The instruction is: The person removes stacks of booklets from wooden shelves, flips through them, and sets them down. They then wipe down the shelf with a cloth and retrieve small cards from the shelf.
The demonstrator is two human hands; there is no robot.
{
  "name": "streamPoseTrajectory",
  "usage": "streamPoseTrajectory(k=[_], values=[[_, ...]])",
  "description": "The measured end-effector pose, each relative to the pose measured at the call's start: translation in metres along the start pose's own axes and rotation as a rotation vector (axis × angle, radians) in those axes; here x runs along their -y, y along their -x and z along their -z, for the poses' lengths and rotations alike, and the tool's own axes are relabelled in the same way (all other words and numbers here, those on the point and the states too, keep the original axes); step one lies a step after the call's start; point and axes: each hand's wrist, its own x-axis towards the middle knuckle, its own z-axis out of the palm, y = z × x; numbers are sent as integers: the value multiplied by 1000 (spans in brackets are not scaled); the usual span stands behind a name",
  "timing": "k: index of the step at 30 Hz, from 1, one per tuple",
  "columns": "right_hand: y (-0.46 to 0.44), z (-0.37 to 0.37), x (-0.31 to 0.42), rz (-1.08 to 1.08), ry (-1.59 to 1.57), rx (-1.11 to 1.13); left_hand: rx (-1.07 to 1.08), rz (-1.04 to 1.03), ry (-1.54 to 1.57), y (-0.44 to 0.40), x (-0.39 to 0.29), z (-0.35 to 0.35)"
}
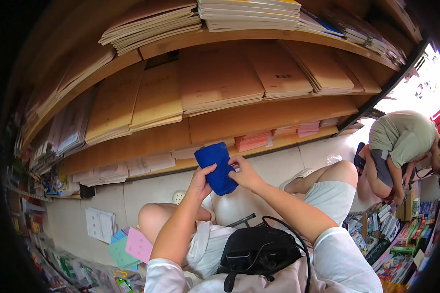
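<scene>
In the head view, the folded blue cloth (214,166) sits between the left hand (199,181), closed on its left edge, thumb on top, and the right hand (247,174), fingertips pinching its right edge, neither nearer, its long axis toward the shelf (274,115), whose tan booklets (278,68) bear unreadable print.

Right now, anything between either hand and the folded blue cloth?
Nothing visible. The left hand holds the folded blue cloth by its left side, thumb on top. The right hand has its fingers at the cloth's right side; whether they pinch it isn't clear.
</scene>
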Motion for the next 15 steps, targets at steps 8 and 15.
streamPoseTrajectory(k=[8,15], values=[[15,12,12,-345,-557,246,87,44,-13,6,4,-12],[9,34,-9,-424,-562,104,-234,220,-493,-3,14,0]])
